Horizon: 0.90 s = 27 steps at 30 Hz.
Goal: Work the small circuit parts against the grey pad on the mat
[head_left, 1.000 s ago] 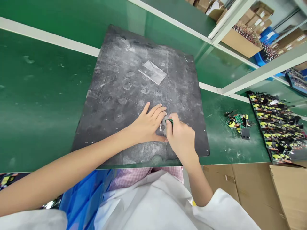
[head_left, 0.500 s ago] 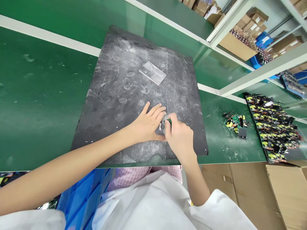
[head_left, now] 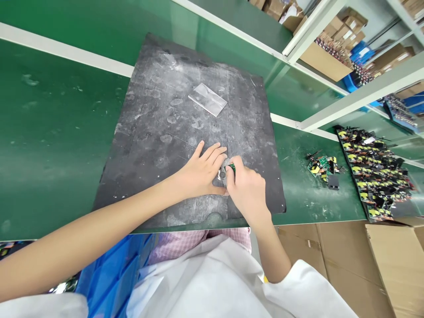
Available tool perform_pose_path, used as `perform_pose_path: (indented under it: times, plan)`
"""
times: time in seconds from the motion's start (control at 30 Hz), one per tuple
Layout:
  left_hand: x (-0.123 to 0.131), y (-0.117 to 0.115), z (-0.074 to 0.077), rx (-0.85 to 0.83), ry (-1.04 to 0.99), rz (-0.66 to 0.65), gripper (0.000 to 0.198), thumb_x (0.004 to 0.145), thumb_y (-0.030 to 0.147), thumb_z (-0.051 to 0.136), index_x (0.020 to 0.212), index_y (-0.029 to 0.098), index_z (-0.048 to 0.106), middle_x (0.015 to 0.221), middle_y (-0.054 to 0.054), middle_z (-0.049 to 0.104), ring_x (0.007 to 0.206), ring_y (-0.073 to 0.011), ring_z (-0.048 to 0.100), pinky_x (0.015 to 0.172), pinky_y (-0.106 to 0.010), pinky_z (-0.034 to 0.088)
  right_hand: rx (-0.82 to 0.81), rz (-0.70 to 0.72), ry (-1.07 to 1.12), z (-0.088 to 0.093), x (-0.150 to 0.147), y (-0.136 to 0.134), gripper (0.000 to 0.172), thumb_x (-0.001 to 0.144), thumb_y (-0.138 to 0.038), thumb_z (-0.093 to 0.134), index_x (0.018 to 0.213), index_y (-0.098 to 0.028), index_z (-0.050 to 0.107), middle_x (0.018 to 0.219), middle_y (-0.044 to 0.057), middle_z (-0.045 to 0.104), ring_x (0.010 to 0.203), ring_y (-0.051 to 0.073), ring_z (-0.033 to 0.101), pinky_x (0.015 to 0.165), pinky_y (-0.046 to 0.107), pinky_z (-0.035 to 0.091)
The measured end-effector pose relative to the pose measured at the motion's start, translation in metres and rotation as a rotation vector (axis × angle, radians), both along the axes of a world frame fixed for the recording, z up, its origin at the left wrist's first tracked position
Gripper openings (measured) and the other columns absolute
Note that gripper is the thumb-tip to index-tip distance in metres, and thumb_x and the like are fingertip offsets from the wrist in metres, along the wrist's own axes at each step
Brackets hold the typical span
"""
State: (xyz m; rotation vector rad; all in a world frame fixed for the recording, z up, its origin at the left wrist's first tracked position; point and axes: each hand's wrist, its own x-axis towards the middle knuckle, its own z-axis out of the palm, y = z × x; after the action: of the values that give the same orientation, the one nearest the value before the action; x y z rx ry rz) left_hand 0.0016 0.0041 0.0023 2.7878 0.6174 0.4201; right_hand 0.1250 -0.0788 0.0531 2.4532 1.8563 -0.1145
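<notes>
My left hand (head_left: 202, 173) lies flat on the black mat (head_left: 159, 115), its fingers spread. Close by its fingertips, my right hand (head_left: 247, 187) is closed in a pinch around a small green circuit board (head_left: 232, 167). Only a sliver of the board shows between the thumb and fingers. A small dark round part (head_left: 223, 174) sits in the gap between the two hands; whether it belongs to the board I cannot tell. Farther back on the mat rests a clear plastic rectangle (head_left: 208, 100), out of reach of both hands' fingers.
The green bench (head_left: 59, 132) surrounds the mat. To the right are a small pile of circuit boards (head_left: 323, 168) and a tray crowded with similar boards (head_left: 374, 172). A white frame post (head_left: 357, 95) slants across the right. Blue bins (head_left: 111, 269) and cardboard (head_left: 304, 247) are below.
The whole view has shifted slightly, so the scene sits a little farther left. Both hands keep nearly the same pose, the right one still pinching the circuit board.
</notes>
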Motion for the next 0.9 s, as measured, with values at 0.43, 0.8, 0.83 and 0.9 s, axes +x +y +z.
perform_pose_path:
  times: [0.43, 0.8, 0.83, 0.9]
  plan:
    - [-0.001, -0.003, 0.002, 0.007, 0.018, -0.001, 0.083, 0.073, 0.065, 0.059, 0.127, 0.003, 0.046, 0.140, -0.023, 0.038, 0.135, -0.0377, 0.027, 0.109, -0.062, 0.016, 0.020, 0.020, 0.104, -0.004, 0.005, -0.011, 0.018, 0.094, -0.030, 0.032, 0.101, -0.023, 0.047, 0.064, -0.002, 0.060, 0.054, 0.014, 0.053, 0.050, 0.023, 0.019]
    - [-0.002, -0.002, 0.000, 0.043, 0.035, -0.012, 0.087, 0.073, 0.067, 0.059, 0.129, 0.002, 0.045, 0.141, -0.022, 0.038, 0.135, -0.0382, 0.026, 0.109, -0.062, 0.017, 0.114, 0.007, 0.246, -0.009, 0.009, -0.016, 0.019, 0.093, -0.030, 0.035, 0.103, -0.022, 0.049, 0.067, -0.003, 0.062, 0.057, 0.015, 0.056, 0.052, 0.024, 0.026]
    - [-0.002, -0.002, 0.000, 0.046, 0.034, -0.014, 0.088, 0.073, 0.068, 0.059, 0.129, 0.002, 0.045, 0.141, -0.022, 0.038, 0.135, -0.0383, 0.026, 0.109, -0.062, 0.017, 0.128, 0.000, 0.271, -0.010, 0.010, -0.016, 0.018, 0.093, -0.030, 0.035, 0.102, -0.022, 0.049, 0.067, -0.003, 0.061, 0.057, 0.015, 0.056, 0.053, 0.023, 0.027]
    - [-0.002, -0.002, 0.000, 0.049, 0.034, -0.016, 0.088, 0.073, 0.068, 0.059, 0.129, 0.001, 0.045, 0.141, -0.023, 0.038, 0.135, -0.0384, 0.027, 0.109, -0.062, 0.017, 0.147, -0.016, 0.324, -0.012, 0.012, -0.017, 0.018, 0.093, -0.031, 0.035, 0.102, -0.023, 0.049, 0.065, -0.004, 0.061, 0.055, 0.015, 0.054, 0.053, 0.023, 0.029]
